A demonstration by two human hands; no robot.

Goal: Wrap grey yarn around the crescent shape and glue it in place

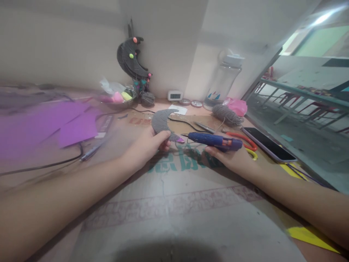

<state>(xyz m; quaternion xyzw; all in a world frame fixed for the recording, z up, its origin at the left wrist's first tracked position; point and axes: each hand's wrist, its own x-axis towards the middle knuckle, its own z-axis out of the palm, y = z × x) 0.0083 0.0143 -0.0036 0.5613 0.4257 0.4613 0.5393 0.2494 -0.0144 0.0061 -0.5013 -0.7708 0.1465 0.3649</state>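
Note:
My left hand point(148, 145) is closed on a crescent-shaped piece wrapped in grey yarn point(162, 122), with a bare purple tip point(180, 139) at its lower end. My right hand point(227, 156) grips a blue glue gun point(215, 141), whose nozzle points left at that purple tip. Both hands hover just above a cardboard sheet point(174, 196) with green print. A strand of grey yarn runs from the crescent toward a grey yarn ball point(227, 114) behind the gun.
Purple paper sheets point(62, 127) lie at left beside a pen and black cable. At the wall stand a finished dark crescent decoration point(131, 58), a bowl of coloured bits point(117, 97), a small clock point(175, 95) and a water jug point(225, 78). Scissors, red-handled pliers point(242, 140) and a phone point(268, 144) lie at right.

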